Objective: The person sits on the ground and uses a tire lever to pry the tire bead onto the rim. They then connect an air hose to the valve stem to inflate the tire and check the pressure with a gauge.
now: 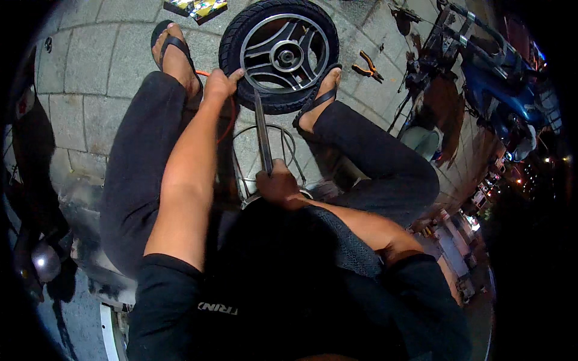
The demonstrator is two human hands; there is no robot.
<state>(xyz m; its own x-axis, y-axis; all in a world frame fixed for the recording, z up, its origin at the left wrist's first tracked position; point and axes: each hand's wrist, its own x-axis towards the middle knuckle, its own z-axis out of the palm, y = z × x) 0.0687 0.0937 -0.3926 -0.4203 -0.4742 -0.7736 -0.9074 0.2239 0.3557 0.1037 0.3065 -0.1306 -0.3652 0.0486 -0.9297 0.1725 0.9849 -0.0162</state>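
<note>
A black tire (232, 37) on a grey spoked rim (299, 89) lies flat on the paving between my feet. My right hand (279, 183) is closed around the near end of a long flat metal tire lever (262, 129). The lever's far tip reaches the tire's near side, close to the rim edge. My left hand (221, 84) lies at the tire's near left edge, with a thumb or finger pointing toward the rim. Its other fingers look curled, and what they hold is hidden. An orange hose (232, 117) passes beside and under this hand.
Orange-and-black pliers (367, 67) lie right of the wheel. A colourful box (196, 8) is at the far left. Dark cable loops (289, 143) lie near the lever. Motorcycle parts (439, 51) and a blue motorcycle (506, 96) stand at the right. My sandalled feet flank the tire.
</note>
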